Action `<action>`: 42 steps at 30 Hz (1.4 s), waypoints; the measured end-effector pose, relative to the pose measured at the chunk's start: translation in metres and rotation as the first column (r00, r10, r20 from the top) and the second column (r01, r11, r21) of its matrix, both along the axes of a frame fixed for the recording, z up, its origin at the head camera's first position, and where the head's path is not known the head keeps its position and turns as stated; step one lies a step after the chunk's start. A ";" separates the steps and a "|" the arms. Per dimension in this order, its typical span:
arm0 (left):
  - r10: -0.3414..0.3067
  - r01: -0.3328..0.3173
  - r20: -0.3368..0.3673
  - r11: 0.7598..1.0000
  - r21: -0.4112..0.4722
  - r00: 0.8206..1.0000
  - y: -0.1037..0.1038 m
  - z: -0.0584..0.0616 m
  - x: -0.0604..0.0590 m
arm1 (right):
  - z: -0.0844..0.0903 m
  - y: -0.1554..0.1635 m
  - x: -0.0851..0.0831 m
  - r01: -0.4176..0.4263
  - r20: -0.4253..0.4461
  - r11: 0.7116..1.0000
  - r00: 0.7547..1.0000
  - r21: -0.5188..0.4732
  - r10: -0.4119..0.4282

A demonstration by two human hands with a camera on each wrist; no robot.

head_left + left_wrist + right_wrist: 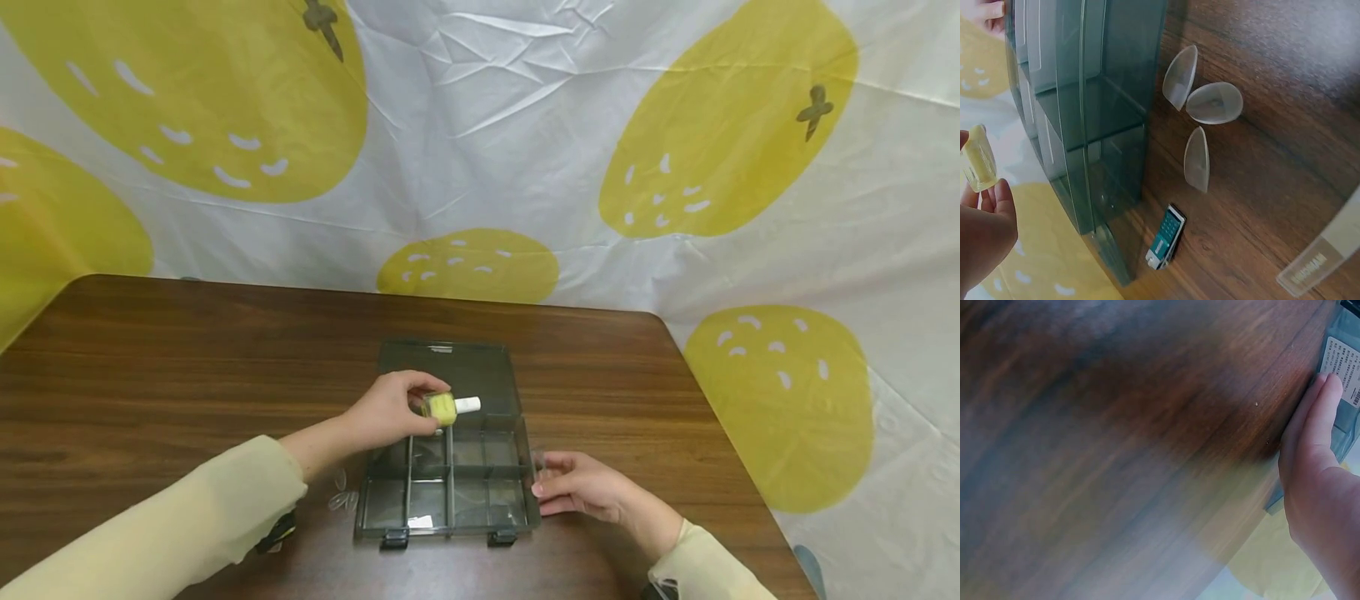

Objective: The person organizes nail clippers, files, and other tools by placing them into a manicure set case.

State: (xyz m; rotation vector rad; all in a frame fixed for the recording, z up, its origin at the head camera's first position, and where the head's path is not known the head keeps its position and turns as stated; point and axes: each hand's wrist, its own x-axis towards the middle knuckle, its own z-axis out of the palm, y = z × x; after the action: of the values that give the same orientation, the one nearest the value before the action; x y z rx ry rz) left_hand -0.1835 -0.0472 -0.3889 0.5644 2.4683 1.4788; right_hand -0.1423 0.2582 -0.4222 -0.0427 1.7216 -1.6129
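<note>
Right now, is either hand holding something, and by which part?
The left hand pinches a small yellow bottle by its body, white cap pointing away. The right hand holds nothing; its straight fingers rest against the side of the clear divided box.

Your head view is evenly and softly lit, bright across the backdrop (525, 125) from 9 through 3 o'clock, with no hard shadows; only faint ones sit under the organizer box (450, 467) near 6 o'clock. The wide lens bends the table (150, 375) edge toward 9 and 3 o'clock. Your left wrist view is sharp on the wood grain at 3 o'clock, with pale sheen on the three clear dividers (1200, 119); the left hand (982, 237) at 8 o'clock is soft. Your right wrist view is heavily blurred from 7 to 12 o'clock; only the right hand (1319, 487) at 4 o'clock is fairly crisp.
</note>
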 end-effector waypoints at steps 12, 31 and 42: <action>-0.063 0.064 0.030 0.998 -0.012 0.998 0.022 -0.006 0.003 | 0.000 0.001 -0.001 -0.008 0.003 1.000 1.000 -0.004 0.008; -0.192 0.188 -0.057 0.979 -0.074 0.980 0.038 -0.019 0.007 | 0.000 0.001 -0.002 -0.033 0.003 0.999 0.999 -0.036 0.033; -0.223 0.204 -0.124 0.967 -0.150 0.967 0.041 -0.022 0.008 | -0.001 0.001 -0.002 -0.028 0.001 0.999 1.000 -0.032 0.028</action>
State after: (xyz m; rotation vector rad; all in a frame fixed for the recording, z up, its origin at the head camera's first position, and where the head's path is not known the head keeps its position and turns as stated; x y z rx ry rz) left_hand -0.1760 -0.0064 -0.4112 0.9041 2.4930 1.2162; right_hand -0.1442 0.2592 -0.4230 -0.0815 1.6869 -1.6199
